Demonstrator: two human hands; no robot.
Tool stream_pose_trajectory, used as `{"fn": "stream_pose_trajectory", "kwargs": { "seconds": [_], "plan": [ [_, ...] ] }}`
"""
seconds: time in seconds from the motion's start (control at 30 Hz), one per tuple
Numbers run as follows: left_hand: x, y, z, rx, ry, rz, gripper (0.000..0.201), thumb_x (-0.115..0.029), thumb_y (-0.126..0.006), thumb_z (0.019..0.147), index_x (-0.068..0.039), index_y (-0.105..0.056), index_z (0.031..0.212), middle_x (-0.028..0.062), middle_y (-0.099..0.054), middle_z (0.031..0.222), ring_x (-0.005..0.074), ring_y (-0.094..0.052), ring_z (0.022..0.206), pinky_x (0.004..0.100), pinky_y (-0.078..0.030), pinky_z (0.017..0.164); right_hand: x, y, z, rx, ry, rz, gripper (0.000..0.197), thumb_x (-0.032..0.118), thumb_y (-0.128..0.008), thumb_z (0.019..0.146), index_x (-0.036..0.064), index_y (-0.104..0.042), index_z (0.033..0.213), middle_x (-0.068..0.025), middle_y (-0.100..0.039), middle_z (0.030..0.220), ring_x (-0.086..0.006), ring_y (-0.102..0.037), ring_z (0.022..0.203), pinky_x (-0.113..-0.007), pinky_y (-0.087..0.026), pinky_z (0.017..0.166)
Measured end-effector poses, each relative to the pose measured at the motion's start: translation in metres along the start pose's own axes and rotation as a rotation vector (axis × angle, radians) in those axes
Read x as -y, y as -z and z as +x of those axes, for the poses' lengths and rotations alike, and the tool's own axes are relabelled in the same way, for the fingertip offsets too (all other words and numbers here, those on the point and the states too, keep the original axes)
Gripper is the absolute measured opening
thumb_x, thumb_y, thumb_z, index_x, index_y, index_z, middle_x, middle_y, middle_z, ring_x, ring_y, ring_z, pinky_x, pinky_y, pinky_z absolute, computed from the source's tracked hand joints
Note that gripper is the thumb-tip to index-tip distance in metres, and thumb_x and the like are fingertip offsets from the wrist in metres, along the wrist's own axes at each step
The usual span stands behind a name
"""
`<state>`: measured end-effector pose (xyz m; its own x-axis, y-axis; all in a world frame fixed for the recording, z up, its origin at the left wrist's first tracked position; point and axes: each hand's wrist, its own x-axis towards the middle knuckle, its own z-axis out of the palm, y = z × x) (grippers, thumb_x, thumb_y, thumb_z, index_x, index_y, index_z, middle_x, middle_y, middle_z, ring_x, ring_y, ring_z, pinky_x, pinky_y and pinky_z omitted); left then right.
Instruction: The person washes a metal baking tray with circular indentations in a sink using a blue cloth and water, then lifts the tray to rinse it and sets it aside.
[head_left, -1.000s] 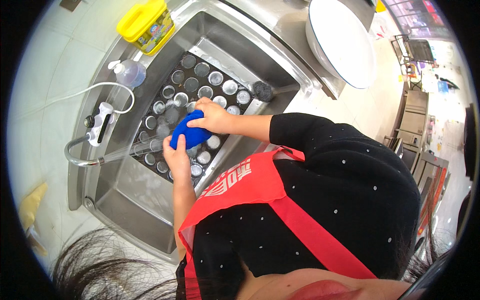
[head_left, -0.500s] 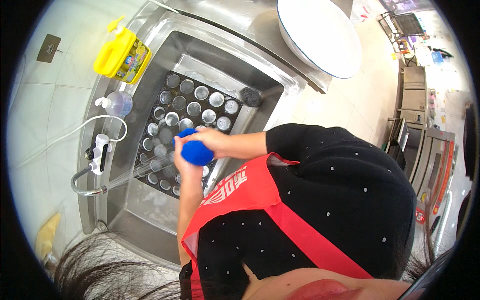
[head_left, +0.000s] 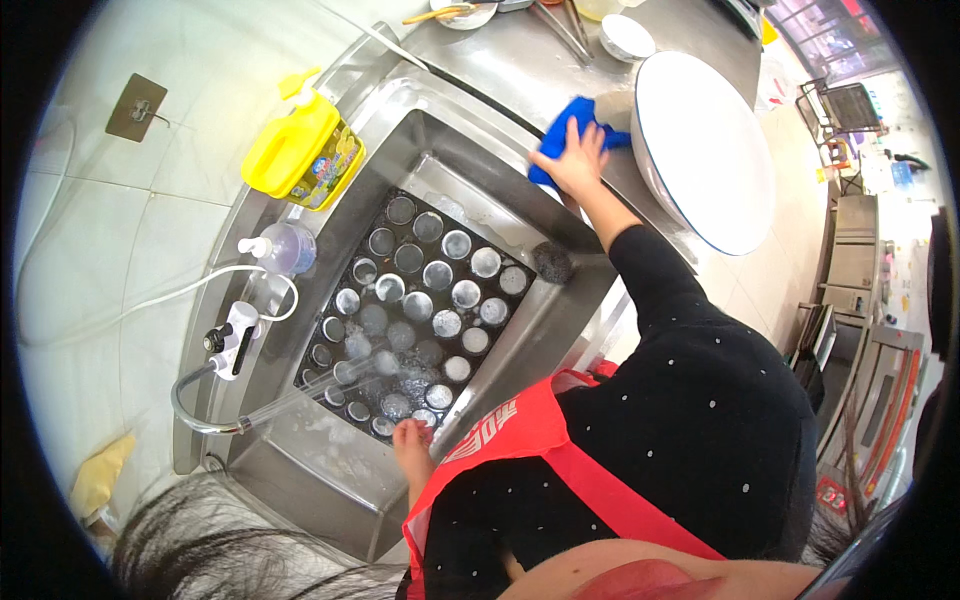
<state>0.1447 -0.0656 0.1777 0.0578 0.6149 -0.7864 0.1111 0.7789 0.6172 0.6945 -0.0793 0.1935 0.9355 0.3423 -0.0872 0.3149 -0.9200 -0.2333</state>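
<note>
Overhead view of a steel sink [head_left: 330, 470], taken as the landmark. Inside it lies a black rack [head_left: 415, 310] of round metal cups, with a dark scouring pad [head_left: 551, 263] at the rack's far right corner. The right hand [head_left: 572, 160] is beyond the sink's far rim, its grip spread flat with fingers splayed on a blue cloth [head_left: 572, 130], pressing it to the steel bench [head_left: 520, 70]. The left hand [head_left: 412, 445] is at the sink's near edge beside the rack; its fingers curl downward, and whether they hold anything cannot be told. On the sink's left rim stand a yellow jug [head_left: 300, 150] with a multicoloured label and a clear pump bottle [head_left: 285, 248]. A curved tap [head_left: 225, 385] runs water onto the cups. A large white oval basin [head_left: 705, 150] rests right of the cloth.
</note>
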Motion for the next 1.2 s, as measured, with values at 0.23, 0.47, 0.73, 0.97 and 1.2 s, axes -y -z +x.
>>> {"fn": "stream_pose_trajectory", "kwargs": {
  "seconds": [0.23,0.47,0.73,0.97,1.2],
  "plan": [
    [0.004,-0.019,0.008,0.077,0.066,0.184,0.016,-0.020,-0.054,0.088,-0.006,-0.050,0.092,0.0086,-0.060,0.082,0.0153,-0.057,0.066,0.0241,-0.044,0.052,0.131,-0.030,0.137,-0.027,0.212,0.048,0.097,0.061,-0.064,0.061,0.0094,-0.028,0.136,-0.0198,-0.020,0.142,-0.0352,-0.015,0.133,-0.051,-0.014,0.105],
    [-0.029,-0.053,0.020,0.072,0.033,0.240,0.009,-0.012,-0.050,0.088,-0.004,-0.051,0.092,0.0053,-0.058,0.080,0.0113,-0.055,0.068,0.0228,-0.044,0.059,0.117,-0.054,0.097,-0.094,0.761,0.260,0.039,0.018,-0.057,0.069,0.0138,-0.060,0.108,-0.0118,-0.051,0.122,-0.0271,-0.045,0.115,-0.038,-0.035,0.098],
    [-0.003,-0.019,0.034,0.104,0.058,0.292,0.015,-0.019,-0.054,0.087,-0.006,-0.049,0.091,0.0075,-0.060,0.082,0.0136,-0.057,0.068,0.0252,-0.046,0.056,-0.007,-0.016,0.133,-0.147,-0.171,0.135,0.064,0.048,-0.050,0.076,0.0086,-0.044,0.127,-0.0182,-0.032,0.137,-0.0305,-0.028,0.128,-0.047,-0.024,0.102],
    [-0.030,-0.054,0.028,0.109,-0.010,0.297,0.011,-0.017,-0.053,0.087,-0.007,-0.052,0.092,0.0061,-0.059,0.082,0.0145,-0.057,0.072,0.0269,-0.046,0.059,0.046,-0.025,0.201,-0.153,0.060,0.136,0.073,0.056,-0.052,0.073,0.0105,-0.043,0.129,-0.0161,-0.028,0.140,-0.0313,-0.024,0.130,-0.049,-0.019,0.104],
    [-0.007,-0.047,0.020,0.081,0.031,0.257,0.010,-0.012,-0.052,0.088,-0.002,-0.052,0.091,0.0040,-0.058,0.079,0.0094,-0.053,0.069,0.0221,-0.043,0.060,0.135,-0.026,0.110,-0.041,0.712,-0.016,0.062,0.039,-0.062,0.068,0.0120,-0.049,0.123,-0.0171,-0.039,0.132,-0.0330,-0.033,0.124,-0.039,-0.029,0.102]
  ]
}}
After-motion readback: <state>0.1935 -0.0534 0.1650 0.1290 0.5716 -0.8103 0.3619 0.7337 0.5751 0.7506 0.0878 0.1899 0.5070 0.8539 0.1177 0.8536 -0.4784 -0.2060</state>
